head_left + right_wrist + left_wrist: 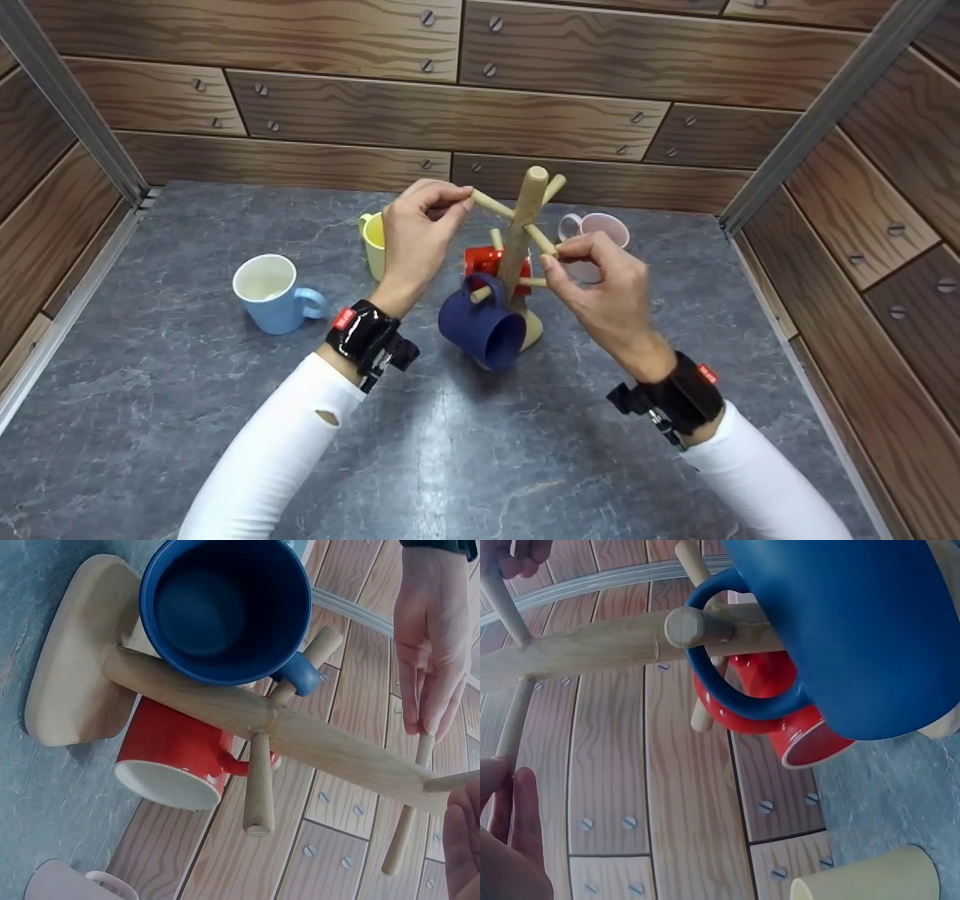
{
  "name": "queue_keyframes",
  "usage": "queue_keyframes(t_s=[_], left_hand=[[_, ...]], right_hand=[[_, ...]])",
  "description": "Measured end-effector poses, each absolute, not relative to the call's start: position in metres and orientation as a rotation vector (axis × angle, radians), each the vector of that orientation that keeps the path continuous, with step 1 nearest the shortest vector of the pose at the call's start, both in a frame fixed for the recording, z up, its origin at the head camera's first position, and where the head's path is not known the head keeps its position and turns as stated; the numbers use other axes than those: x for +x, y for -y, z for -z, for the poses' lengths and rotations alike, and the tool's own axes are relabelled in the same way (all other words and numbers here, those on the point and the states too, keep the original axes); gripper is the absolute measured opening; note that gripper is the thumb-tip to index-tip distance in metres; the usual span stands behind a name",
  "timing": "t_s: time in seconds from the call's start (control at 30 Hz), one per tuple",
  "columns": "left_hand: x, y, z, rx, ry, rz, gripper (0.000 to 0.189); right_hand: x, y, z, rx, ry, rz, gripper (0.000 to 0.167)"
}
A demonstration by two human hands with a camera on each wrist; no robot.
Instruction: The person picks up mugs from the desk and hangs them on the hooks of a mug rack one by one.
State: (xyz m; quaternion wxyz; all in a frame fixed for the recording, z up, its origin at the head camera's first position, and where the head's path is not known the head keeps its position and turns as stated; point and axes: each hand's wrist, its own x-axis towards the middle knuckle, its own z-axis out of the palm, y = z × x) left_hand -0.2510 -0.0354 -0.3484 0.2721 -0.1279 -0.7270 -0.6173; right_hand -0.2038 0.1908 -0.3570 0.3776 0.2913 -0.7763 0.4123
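Observation:
A wooden mug tree (514, 259) stands between both hands. With thumb and fingertips, my left hand (417, 236) pinches the end of its upper left peg. My right hand (609, 292) pinches the end of the upper peg on the right, near side. Below them a dark blue mug (469, 322) hangs by its handle on a lower peg, its mouth tilted down towards the front right. Behind the post hangs a red mug (169, 746), partly hidden in the head view; the right wrist view shows its white inside and its handle by a lower peg.
A light blue mug (276, 304) stands upright on the grey marbled table (405, 465) at the left. Behind my left hand is a yellow mug (374, 251), partly covered. A pale pink mug (604, 227) stands behind my right hand. Wood-patterned walls (337, 112) close in the back and sides.

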Motion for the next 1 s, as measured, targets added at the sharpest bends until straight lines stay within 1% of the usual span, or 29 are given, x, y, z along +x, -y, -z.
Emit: queue_keyframes(t_s=[0.43, 1.0], left_hand=[[-0.259, 0.030, 0.344, -0.337, 2.023, 1.574, 0.012], [-0.269, 0.022, 0.337, -0.357, 2.147, 1.476, 0.015]], right_hand=[[-0.197, -0.175, 0.354, 0.840, 1.975, -1.031, 0.014], [-0.195, -0.154, 0.351, 0.910, 2.001, -0.949, 0.014]])
